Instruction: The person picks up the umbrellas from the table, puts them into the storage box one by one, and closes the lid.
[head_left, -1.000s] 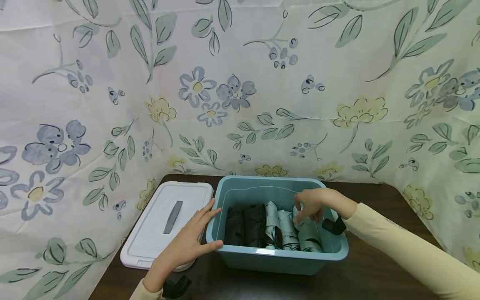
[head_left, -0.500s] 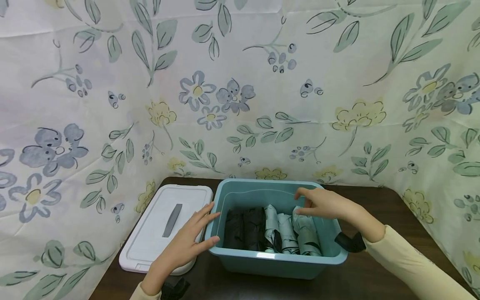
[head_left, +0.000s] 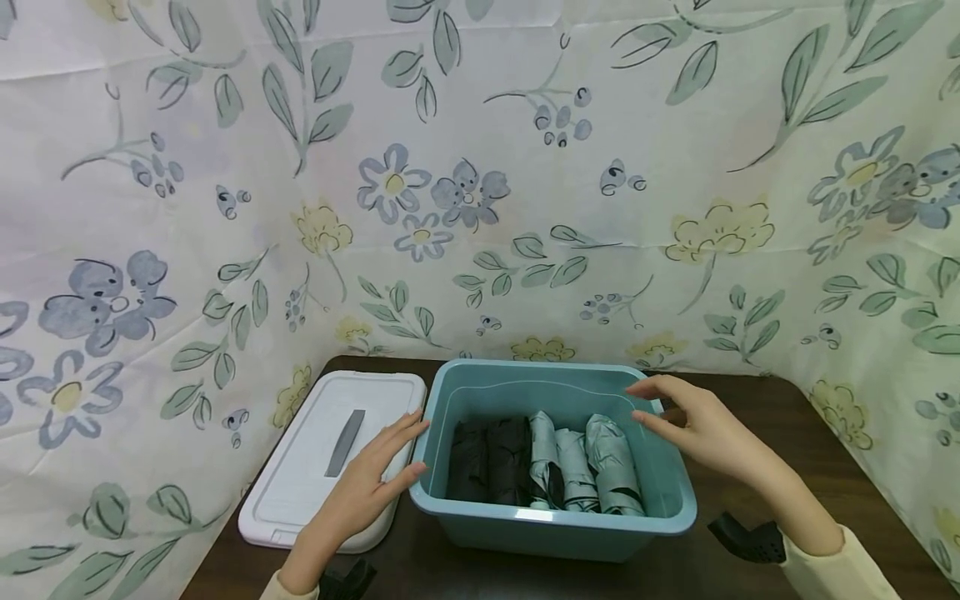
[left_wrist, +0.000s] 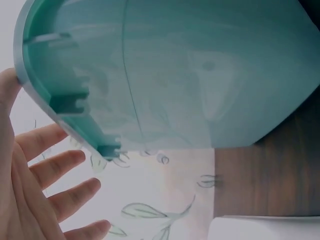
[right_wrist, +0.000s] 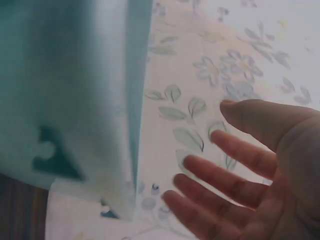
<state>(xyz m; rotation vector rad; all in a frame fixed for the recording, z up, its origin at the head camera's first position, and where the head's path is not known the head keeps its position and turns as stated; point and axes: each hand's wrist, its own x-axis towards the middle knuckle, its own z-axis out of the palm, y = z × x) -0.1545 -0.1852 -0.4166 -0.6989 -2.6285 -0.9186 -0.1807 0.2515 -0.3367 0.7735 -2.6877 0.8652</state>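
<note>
A teal plastic bin (head_left: 555, 546) stands at the middle of the table. Inside lie two black rolled fabric bundles (head_left: 489, 462) on the left. Three pale green rolled bundles (head_left: 576, 471) lie to their right; they resemble folded umbrellas. My left hand (head_left: 360, 492) is at the bin's left rim with its fingers spread; the left wrist view shows the thumb right at the rim (left_wrist: 37, 102). My right hand (head_left: 697, 421) hovers at the bin's right rim, holding nothing, its fingers loosely extended beside the bin's outer wall (right_wrist: 90, 100) in the right wrist view.
A white lid (head_left: 300, 492) with a grey handle (head_left: 345, 443) lies flat left of the bin. The dark wooden table (head_left: 757, 400) reaches back to a floral cloth (head_left: 480, 208), which hangs behind and at the sides.
My right hand has moved up and right, from the rightmost pale green bundle inside the bin to the right rim. My left hand has shifted slightly left along its rim.
</note>
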